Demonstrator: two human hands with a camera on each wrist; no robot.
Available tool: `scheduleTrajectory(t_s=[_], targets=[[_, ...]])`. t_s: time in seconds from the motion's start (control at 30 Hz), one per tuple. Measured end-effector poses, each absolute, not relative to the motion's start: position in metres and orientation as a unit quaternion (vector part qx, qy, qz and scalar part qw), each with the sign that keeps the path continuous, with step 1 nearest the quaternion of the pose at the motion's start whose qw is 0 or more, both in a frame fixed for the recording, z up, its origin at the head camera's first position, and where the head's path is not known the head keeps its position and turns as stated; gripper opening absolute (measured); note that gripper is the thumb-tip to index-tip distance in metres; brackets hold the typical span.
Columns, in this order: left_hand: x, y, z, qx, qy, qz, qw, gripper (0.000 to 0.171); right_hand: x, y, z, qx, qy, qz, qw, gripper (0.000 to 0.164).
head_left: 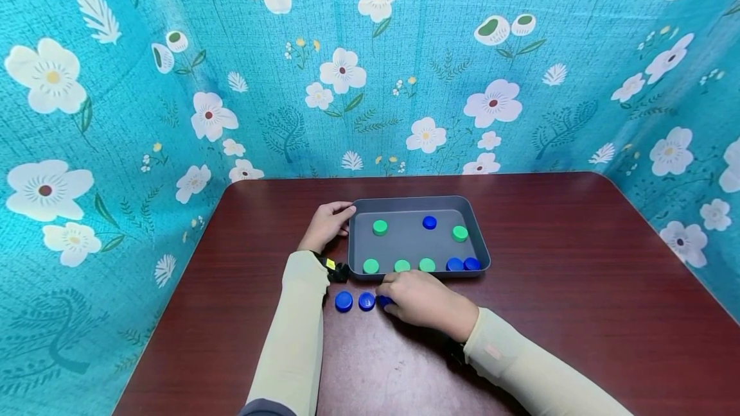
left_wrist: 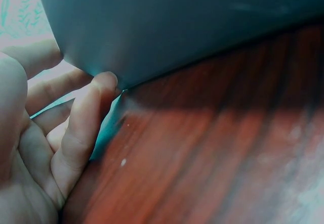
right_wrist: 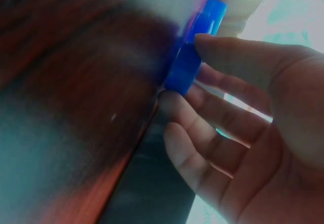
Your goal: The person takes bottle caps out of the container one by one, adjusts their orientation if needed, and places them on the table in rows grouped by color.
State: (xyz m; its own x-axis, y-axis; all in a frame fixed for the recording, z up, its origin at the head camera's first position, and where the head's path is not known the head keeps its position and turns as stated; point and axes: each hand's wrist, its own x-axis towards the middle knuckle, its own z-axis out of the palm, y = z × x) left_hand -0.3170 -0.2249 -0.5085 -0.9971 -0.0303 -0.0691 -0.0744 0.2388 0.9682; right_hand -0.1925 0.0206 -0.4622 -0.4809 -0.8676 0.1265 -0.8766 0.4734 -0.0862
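My right hand [head_left: 424, 300] holds a blue bottle cap [right_wrist: 185, 67] between thumb and fingers at the table, just in front of the grey tray [head_left: 405, 244]. In the head view the fingers mostly cover that cap. Two more blue caps, a middle one [head_left: 367, 301] and a left one [head_left: 343, 302], lie in a row to its left. My left hand [head_left: 327, 226] grips the tray's far left corner, with fingertips against its outer wall in the left wrist view.
Along the tray's near wall sit several green caps [head_left: 370, 266] and two blue caps [head_left: 455, 264]. Farther back are a green cap [head_left: 379, 228], a blue cap [head_left: 430, 223] and another green cap [head_left: 459, 234]. A flowered curtain [head_left: 376, 82] hangs behind the brown table [head_left: 555, 255].
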Motion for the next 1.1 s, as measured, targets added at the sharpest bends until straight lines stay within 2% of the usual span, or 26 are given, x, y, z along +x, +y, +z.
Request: scheduleTrajectory(t_s=[1.1], targets=[[-0.3172,-0.2254,-0.5089,-0.034,0.787,0.616,0.02,0.038,-0.1916,0.0179,-0.461,0.508,-0.858,0.072,0.028,0.013]])
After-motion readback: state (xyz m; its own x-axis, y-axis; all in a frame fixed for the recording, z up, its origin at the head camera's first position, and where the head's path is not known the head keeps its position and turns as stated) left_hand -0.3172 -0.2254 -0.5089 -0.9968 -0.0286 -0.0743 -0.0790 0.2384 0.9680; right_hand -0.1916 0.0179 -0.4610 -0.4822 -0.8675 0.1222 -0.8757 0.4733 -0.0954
